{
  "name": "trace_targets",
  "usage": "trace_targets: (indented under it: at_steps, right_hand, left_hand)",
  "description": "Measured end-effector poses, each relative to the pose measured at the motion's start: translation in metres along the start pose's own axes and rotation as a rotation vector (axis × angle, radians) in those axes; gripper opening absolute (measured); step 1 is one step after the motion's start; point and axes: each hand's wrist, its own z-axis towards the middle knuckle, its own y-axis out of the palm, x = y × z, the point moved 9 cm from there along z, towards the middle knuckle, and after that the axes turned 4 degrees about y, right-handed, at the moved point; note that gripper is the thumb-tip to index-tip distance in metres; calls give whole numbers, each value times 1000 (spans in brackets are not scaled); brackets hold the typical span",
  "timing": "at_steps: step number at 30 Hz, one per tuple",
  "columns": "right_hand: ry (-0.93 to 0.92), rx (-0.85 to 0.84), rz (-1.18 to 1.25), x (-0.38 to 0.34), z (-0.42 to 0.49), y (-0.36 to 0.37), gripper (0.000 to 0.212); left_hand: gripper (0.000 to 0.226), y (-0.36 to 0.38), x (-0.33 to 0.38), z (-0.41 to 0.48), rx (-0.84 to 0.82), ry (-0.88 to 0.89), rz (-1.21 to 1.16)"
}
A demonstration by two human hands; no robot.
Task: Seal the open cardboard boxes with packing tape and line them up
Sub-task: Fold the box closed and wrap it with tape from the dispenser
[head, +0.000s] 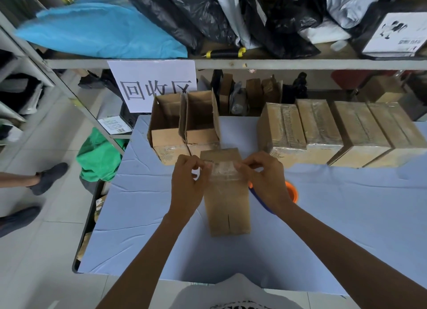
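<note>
Two hands stretch a clear tape strip crosswise over the far part of a closed cardboard box, mid table. Left hand pinches the strip's left end, right hand its right end. Box long axis runs near-far, so tape lies across it, just above or touching; cannot tell. Hands equally near. Far left: two open boxes, insides look empty. Far right: four taped boxes in a row. Orange tape dispenser right of box.
</note>
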Motion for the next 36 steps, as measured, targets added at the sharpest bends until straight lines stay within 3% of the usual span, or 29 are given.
trace_targets:
  at_steps: [4,6,9,11,13,16,18,22,24,26,32,36]
  right_hand:
    - [210,3,61,14,4,3,9]
    - [353,-11,211,26,7,6,12]
    - [652,-5,441,48,8,15,39]
    - [700,-1,455,53,11,20,41]
    - [492,44,271,40,18,12,34]
    - [-218,-41,-242,-20,10,18,19]
    - [-373,-168,-317,-28,1,27,15]
    - [-445,-225,-327,-28,-6,19,19]
    - [-456,-184,-342,-29,-7,13,19]
    - [-440,-141,-333,-28,-3,9,15]
    - [-479,-90,-353,-39,-7,22,19]
    - [-348,-155,-201,-21,2,14,24]
  left_hand:
    - [17,5,-22,1,-19,-278,-143]
    - [16,7,-28,-2,1,-401,-248]
    - [54,10,-35,-5,42,-575,-456]
    - [53,14,-37,-3,9,-621,-481]
    - [38,17,-37,-2,-21,-641,-476]
    - [18,14,-32,5,-48,-549,-335]
    - [9,8,-22,9,-57,-400,-185]
    - [8,-5,11,8,17,15,147]
    - [6,4,30,5,-51,232,202]
    - [9,13,37,1,-108,334,236]
    - [7,4,24,7,-59,196,207]
    - [10,4,21,18,-87,118,160]
